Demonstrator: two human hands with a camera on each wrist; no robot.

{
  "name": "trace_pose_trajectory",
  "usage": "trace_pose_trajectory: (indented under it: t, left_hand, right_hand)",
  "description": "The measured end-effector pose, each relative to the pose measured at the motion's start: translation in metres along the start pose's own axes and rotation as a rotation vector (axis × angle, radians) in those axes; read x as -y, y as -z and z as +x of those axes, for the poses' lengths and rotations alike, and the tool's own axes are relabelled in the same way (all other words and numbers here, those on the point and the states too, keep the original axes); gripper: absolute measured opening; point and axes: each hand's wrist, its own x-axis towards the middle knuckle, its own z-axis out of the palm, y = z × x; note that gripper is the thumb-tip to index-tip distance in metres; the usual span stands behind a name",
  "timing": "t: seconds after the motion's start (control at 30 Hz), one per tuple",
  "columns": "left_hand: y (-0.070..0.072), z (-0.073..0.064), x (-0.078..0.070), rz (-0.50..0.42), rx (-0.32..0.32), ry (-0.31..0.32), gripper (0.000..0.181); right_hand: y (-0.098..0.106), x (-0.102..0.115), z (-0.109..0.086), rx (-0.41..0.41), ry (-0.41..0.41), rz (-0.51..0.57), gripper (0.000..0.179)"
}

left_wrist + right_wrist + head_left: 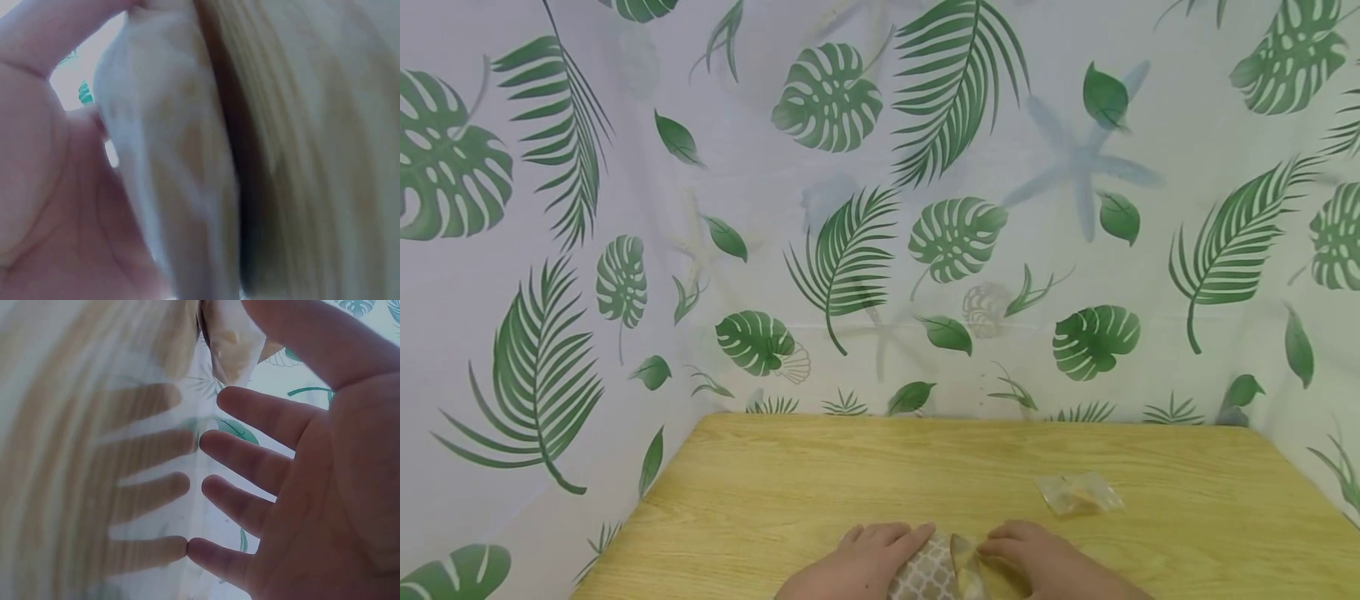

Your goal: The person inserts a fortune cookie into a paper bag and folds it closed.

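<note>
Lattice-patterned pouch (927, 575), beige with white lines, sits at the near edge of the head view, between the two hands, low over the bench (820, 467); its lower end is cut off by the frame. Left hand (861, 567) grips it from the left side: thumb along the near top, fingers behind, per the left wrist view. That view is blurred, with the pouch standing on edge against the palm and wood grain just right of it.

Clear plastic flap (967, 571) with tan showing through is right beside the pouch's right edge. Can't tell whether it's part of the pouch or a separate piece.

Right hand (1045, 562) is at the flap's right side. Right wrist view: fingers straight and spread, fingertips at the glossy bench surface, dark reflections opposite them; thumb reaches up beside the flap. Can't tell whether the thumb touches it.

Small clear bag (1078, 493) with something tan inside lies flat on the bench, beyond the right hand and apart from the pouch. Contents too small to identify.

Backdrop: white sheet (1045, 258) with green leaf print and faint starfish and shell shapes, behind the bench and along both sides.
</note>
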Motion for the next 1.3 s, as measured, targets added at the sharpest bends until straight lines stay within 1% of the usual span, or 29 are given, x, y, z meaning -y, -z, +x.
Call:
trace_pose_trajectory:
  t: [0.13,0.2,0.27,0.43,0.6,0.7,0.8,0.9,1.03,1.13,1.2,1.3]
  left_hand:
    - [-0.002,-0.001,0.000,0.010,-0.004,-0.007,0.094]
    - [-0.003,0.000,0.000,0.012,-0.002,-0.006,0.094]
    - [-0.002,-0.001,0.000,0.014,-0.003,0.000,0.095]
    - [-0.002,-0.004,0.004,0.017,-0.008,0.012,0.098]
    - [-0.002,-0.007,0.004,0.018,-0.003,0.027,0.099]
    - [-0.001,-0.007,0.002,0.021,-0.011,0.016,0.099]
    - [-0.002,-0.003,0.001,0.019,-0.024,-0.002,0.100]
    - [-0.002,0.000,0.000,0.017,-0.037,-0.006,0.101]
    - [-0.003,-0.002,-0.001,0.028,-0.048,0.010,0.100]
    - [-0.003,-0.004,-0.003,0.028,-0.045,0.009,0.099]
    - [-0.002,-0.004,-0.002,0.028,-0.043,-0.006,0.098]
    - [-0.002,-0.004,0.000,0.028,-0.041,-0.010,0.097]
  right_hand:
    - [-0.002,-0.005,0.000,-0.024,0.045,0.004,0.063]
    - [-0.003,-0.008,0.000,-0.040,0.055,0.027,0.057]
    - [-0.004,-0.009,0.001,-0.060,0.061,0.030,0.056]
    - [-0.008,-0.007,0.005,-0.086,0.092,0.021,0.061]
    - [-0.014,-0.005,0.010,-0.072,0.089,0.021,0.061]
    - [-0.015,-0.005,0.009,-0.085,0.100,-0.015,0.063]
    - [-0.013,-0.004,0.007,-0.109,0.099,-0.027,0.063]
    - [-0.012,-0.001,0.006,-0.123,0.082,0.000,0.061]
    - [-0.014,0.003,0.008,-0.118,0.077,0.050,0.060]
    - [-0.015,0.005,0.009,-0.115,0.078,0.049,0.060]
    - [-0.015,0.005,0.009,-0.118,0.085,0.038,0.060]
    - [-0.015,0.004,0.011,-0.114,0.109,0.025,0.059]
